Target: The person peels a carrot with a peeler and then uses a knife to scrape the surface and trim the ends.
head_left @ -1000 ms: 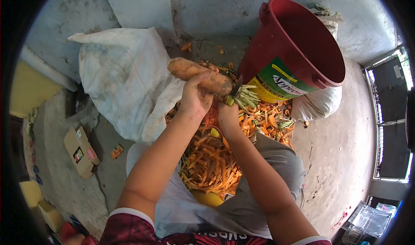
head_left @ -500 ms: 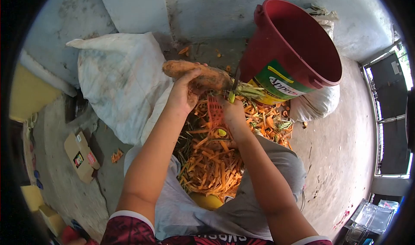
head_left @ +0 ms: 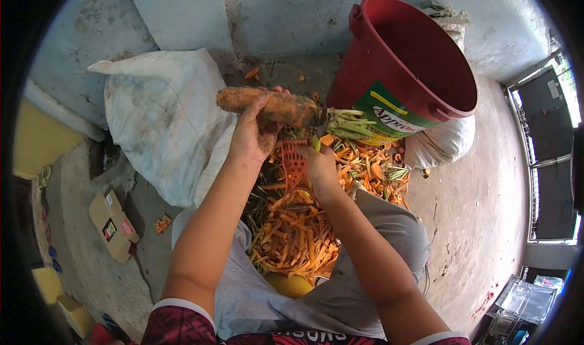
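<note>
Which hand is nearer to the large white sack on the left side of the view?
The left hand is nearer: gripping the carrot, it appears just right of the white sack. The right hand, holding the knife, is farther off to the right.

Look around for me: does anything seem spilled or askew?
Yes: an orange scrap lies on the floor by the cardboard, apart from the heaped shavings, like a stray bit. The bucket looks tilted, though the curved view may cause that.
</note>
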Motion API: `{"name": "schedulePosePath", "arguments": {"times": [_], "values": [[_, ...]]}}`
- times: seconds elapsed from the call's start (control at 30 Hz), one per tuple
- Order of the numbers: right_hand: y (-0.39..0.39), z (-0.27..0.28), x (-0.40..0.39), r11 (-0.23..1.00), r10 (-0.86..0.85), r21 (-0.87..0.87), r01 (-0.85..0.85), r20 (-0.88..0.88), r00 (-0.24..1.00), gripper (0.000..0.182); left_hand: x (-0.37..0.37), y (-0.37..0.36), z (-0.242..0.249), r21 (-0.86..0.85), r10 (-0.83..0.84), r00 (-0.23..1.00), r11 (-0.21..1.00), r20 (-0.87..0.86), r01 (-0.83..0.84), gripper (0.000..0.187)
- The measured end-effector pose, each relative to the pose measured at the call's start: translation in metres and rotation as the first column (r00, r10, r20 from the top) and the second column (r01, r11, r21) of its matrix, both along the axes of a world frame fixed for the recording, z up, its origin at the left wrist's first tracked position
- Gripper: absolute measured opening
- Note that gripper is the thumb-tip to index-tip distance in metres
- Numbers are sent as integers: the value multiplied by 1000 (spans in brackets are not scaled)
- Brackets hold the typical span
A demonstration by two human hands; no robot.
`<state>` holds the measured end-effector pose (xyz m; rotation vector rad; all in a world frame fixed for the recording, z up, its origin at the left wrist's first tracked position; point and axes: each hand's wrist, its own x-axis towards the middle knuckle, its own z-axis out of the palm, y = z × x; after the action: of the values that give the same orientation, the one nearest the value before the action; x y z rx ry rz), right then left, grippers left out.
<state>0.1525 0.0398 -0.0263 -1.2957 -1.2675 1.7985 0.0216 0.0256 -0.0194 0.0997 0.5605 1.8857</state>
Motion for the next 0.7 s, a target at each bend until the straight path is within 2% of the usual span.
{"name": "schedulePosePath", "arguments": {"times": [0.17, 0.27, 0.37, 0.47, 0.57, 0.7], "values": [[-1, -1, -1, 998, -19, 52, 16, 55, 998, 21, 2, -1, 5, -22, 22, 999, 1000, -25, -22, 26], [-1, 2, -3, 995, -36, 99, 23, 139, 990, 21, 3, -2, 6, -5, 34, 999, 999, 17, -34, 24], [2, -5, -2, 996, -5, 89, -5, 110, 994, 21, 1, -1, 2, 24, 22, 1000, 999, 1, -22, 23], [-1, 3, -4, 993, -19, 120, -9, 225, 974, 25, 1, -3, 2, 3, 28, 999, 1000, 32, -28, 22], [-2, 12, -5, 983, 5, 173, -68, 344, 939, 29, -2, -2, 0, 20, 0, 999, 1000, 44, -1, 21], [-4, 4, -7, 957, -53, 284, -50, 343, 938, 30, 0, -1, 0, -8, 33, 999, 999, 24, -32, 20]]}}
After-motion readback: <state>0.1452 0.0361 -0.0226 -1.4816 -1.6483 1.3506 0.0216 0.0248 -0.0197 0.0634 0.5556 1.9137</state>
